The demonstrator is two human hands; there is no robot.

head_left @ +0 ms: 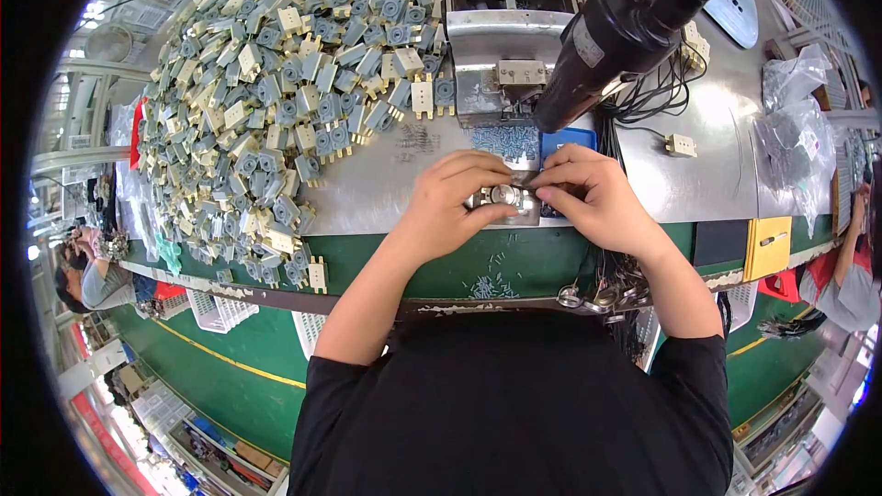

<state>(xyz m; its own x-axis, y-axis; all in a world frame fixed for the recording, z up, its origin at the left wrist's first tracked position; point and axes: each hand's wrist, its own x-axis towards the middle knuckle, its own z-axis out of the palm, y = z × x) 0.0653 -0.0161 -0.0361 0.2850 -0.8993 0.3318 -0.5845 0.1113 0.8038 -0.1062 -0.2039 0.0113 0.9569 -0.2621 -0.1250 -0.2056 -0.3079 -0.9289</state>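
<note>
My left hand [452,205] is closed around the left side of a small part with a round, shiny centre [503,194]. The part sits at the front edge of the steel bench top, and the fingers hide much of it. Just right of it, my right hand [595,197] is closed, thumb and forefinger together near the part's right end. Whatever is between those fingertips is too small to make out. Beyond the hands lies a heap of small screws [507,140], with a blue tray [568,141] beside it.
Grey-and-cream plug parts [303,64] form a big pile on the left. A steel machine [510,37] stands ahead, and a black cylindrical tool [606,50] hangs over the bench. Black cables [648,96] lie right. Loose screws [491,287] are scattered on the green near strip.
</note>
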